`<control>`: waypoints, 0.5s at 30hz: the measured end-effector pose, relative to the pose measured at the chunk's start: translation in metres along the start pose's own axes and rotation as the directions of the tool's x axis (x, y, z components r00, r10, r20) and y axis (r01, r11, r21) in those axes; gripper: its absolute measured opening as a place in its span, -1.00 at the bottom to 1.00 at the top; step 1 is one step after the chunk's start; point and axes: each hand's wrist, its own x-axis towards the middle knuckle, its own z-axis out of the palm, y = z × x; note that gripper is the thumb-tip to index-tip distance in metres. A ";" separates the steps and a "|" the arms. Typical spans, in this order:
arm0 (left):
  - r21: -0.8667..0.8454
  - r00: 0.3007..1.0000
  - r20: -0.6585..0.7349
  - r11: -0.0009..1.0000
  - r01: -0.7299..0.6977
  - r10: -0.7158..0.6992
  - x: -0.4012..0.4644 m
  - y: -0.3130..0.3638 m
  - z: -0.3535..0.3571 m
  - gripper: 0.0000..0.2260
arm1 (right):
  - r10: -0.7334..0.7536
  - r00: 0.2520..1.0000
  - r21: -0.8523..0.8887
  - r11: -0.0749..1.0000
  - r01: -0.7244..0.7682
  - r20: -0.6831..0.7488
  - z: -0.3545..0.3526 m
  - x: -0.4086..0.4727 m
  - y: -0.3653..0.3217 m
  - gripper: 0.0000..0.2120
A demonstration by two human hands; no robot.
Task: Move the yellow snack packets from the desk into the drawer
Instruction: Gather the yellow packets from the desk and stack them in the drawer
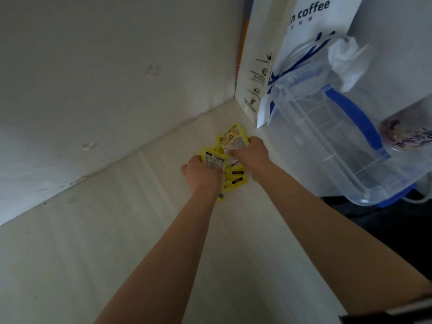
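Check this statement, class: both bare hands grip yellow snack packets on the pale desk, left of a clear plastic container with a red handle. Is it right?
Not quite. The head view shows the clear plastic container has a blue handle, not red. Left hand and right hand do grip yellow snack packets on the pale desk.

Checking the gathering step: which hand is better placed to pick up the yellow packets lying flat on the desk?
Left, probably: the left hand is directly beside the loose yellow packets; the right hand holds one farther back.

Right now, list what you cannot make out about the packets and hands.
Head view only:
- Packets: count unclear; they overlap and both hands cover some.
- Left hand and right hand: fingertips hidden behind packets.
- Packet print: too small, blurred.
- Drawer: not in view.
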 end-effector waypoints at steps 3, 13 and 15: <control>0.019 1.000 0.007 1.000 0.012 -0.012 0.000 -0.001 0.001 -0.73 | -0.025 0.999 0.008 1.000 0.025 -0.029 -0.004 -0.002 0.009 -0.62; 0.054 1.000 0.011 0.998 0.025 -0.025 -0.009 0.009 0.011 -0.73 | -0.134 0.983 -0.092 0.988 0.123 -0.125 -0.028 -0.011 0.040 -0.66; -0.001 1.000 0.008 1.000 0.024 -0.024 -0.008 0.010 0.012 -0.73 | -0.135 0.985 -0.093 0.988 0.125 -0.109 -0.024 -0.015 0.042 -0.65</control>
